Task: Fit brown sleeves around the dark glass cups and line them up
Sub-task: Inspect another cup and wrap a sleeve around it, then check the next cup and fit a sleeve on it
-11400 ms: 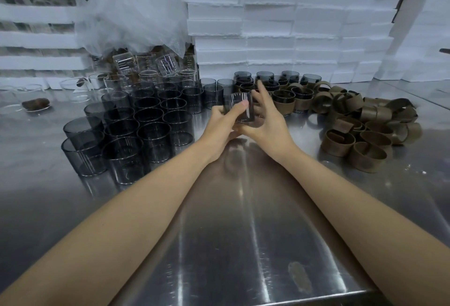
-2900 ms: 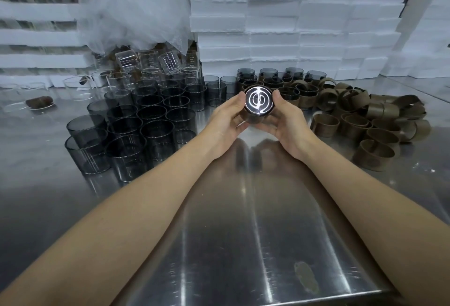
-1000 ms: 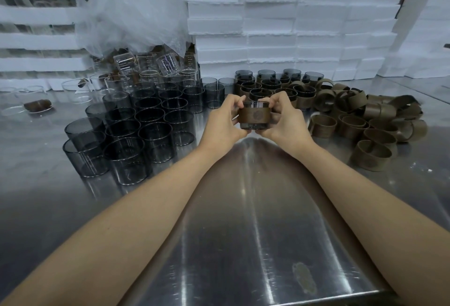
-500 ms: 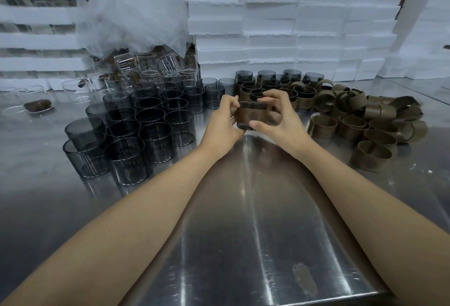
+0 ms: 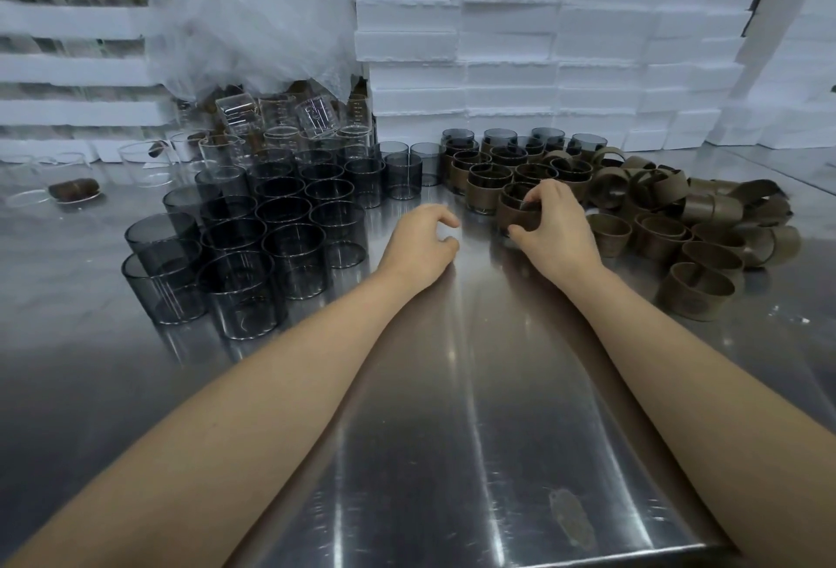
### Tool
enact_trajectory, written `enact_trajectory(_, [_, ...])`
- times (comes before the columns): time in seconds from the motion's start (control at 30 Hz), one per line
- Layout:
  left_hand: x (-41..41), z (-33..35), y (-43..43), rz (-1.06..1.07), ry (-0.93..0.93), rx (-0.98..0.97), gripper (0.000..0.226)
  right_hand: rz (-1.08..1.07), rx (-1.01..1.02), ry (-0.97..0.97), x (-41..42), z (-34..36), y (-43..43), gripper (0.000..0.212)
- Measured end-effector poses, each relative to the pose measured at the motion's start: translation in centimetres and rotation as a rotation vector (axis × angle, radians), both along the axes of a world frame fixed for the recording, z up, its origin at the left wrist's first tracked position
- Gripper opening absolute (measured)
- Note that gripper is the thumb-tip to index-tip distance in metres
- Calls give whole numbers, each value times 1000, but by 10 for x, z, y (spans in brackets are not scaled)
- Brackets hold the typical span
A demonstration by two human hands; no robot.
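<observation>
Gripped with the right hand [image 5: 554,223] a sleeved cup [image 5: 511,210], fingers curled over its rim and thumb low on the brown band, upright and down at or just above the steel table [image 5: 452,432]. Placed it at the near edge of the finished cups [image 5: 484,190] grouped just beyond the fingertips. Rested the left hand [image 5: 423,242] close alongside on the steel, fingers loosely curled, grasping nothing. Judged the job less than half done: a dozen or so cups sleeved, bunched in loose rows rather than one clean line. Found a heap of loose brown sleeves [image 5: 656,233] just right of the right hand, and a larger block of bare dark glass cups [image 5: 280,223] left of the left hand, all yet to be fitted
</observation>
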State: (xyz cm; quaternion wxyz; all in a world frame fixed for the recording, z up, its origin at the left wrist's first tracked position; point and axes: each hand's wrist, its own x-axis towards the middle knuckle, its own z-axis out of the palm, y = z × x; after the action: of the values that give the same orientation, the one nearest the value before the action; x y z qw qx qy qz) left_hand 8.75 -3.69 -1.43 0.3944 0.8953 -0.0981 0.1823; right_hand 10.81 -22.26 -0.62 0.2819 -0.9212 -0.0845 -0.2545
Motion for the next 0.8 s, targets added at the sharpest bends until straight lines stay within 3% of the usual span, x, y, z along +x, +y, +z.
enact_trajectory(0.1, [-7, 3, -1, 79, -30, 134, 26, -5, -19, 30, 2, -1, -3, 31])
enact_trajectory(0.27, [-11, 8, -10, 248, -133, 801, 41, -57, 10, 19, -2, 2, 0, 56])
enact_trajectory(0.4, [-14, 11, -20, 437, 0, 1133, 52, -144, -159, -150, -8, 7, 5, 39])
enact_trajectory(0.5, [-16, 10, -21, 531, 126, 1154, 58, -125, -111, -97, -9, 9, 8, 10])
enact_trajectory(0.63, [-17, 11, -20, 532, 164, 1069, 58, -137, -117, 39, -10, 4, 10, 19])
enact_trajectory(0.8, [-17, 10, -22, 446, 9, 982, 47, -113, -80, 93, -7, 2, 7, 12])
